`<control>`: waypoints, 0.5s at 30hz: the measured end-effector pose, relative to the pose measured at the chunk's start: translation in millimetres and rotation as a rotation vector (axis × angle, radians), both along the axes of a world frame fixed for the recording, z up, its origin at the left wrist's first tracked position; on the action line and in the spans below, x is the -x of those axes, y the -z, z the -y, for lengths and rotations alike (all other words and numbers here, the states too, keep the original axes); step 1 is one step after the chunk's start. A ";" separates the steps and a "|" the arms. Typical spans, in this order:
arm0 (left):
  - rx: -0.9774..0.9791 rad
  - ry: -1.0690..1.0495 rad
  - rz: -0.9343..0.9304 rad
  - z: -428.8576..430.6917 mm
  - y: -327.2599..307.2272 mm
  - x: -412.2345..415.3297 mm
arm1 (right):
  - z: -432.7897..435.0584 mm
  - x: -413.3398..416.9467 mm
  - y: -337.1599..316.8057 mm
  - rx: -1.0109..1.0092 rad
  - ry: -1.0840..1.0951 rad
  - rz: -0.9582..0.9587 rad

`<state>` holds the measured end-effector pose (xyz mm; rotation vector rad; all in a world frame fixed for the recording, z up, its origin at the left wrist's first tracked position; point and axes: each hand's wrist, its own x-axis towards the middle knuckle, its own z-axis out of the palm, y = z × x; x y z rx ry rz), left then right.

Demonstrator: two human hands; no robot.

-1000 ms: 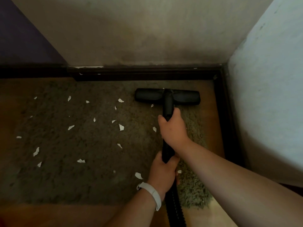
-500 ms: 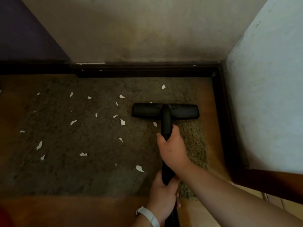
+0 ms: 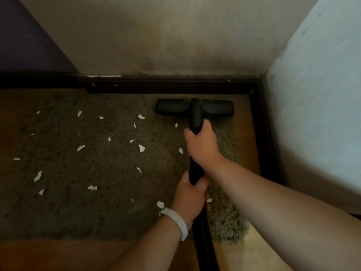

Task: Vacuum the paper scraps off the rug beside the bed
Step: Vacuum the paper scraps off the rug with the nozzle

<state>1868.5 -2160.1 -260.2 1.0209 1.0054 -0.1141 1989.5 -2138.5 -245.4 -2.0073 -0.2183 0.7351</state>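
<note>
Clamping the vacuum wand [image 3: 196, 116], right hand [image 3: 203, 147] above left hand [image 3: 190, 198], the person has its floor head [image 3: 175, 109] beside the skirting [image 3: 172, 87]. A hard forward push could ram it.

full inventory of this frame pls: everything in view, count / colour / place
floor: one, brown wood, around the rug
baseboard: dark, along the foot of both walls
beige wall: one, ahead
pale wall: one, right
rug: one, brown, shaggy, on the floor up to the baseboard
vacuum head: one, black, on the rug's far right corner
wand: one, black, from the head toward the camera
hose: one, black, ribbed, bottom edge
paper scraps: roughly twenty, white, scattered on the rug, mostly left of the wand
wristband: one, white, left wrist
right hand: grips the wand, nearer the head
left hand: grips the wand lower down
</note>
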 end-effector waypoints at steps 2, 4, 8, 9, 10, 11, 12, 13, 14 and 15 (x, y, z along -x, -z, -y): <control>-0.012 0.002 -0.003 -11.8 -1.1 -15.2 | -13.2 -14.4 -1.6 0.002 -0.005 0.013; -0.024 0.000 0.017 -20.8 -3.2 -27.4 | -24.2 -26.9 -2.6 0.007 -0.008 0.010; 0.019 0.011 0.054 -25.7 -3.0 -37.2 | -34.2 -39.7 0.0 0.075 -0.040 -0.056; 0.034 0.009 0.050 -25.9 -1.5 -36.7 | -33.7 -40.1 1.5 0.086 -0.047 -0.070; 0.045 0.011 0.042 -26.1 0.7 -35.5 | -32.7 -39.3 3.0 0.091 -0.052 -0.082; 0.051 0.018 0.031 -26.0 3.1 -34.0 | -31.5 -38.2 5.0 0.091 -0.055 -0.088; 0.053 0.025 0.022 -25.9 4.6 -32.3 | -30.1 -36.4 6.8 0.089 -0.055 -0.089; 0.052 0.029 0.015 -25.7 6.1 -30.5 | -29.2 -34.7 9.3 0.084 -0.050 -0.088; 0.050 0.028 0.011 -26.1 7.6 -29.0 | -28.8 -32.9 10.7 0.079 -0.042 -0.087; 0.047 0.025 0.007 -26.2 9.0 -28.0 | -29.2 -31.7 12.0 0.076 -0.033 -0.084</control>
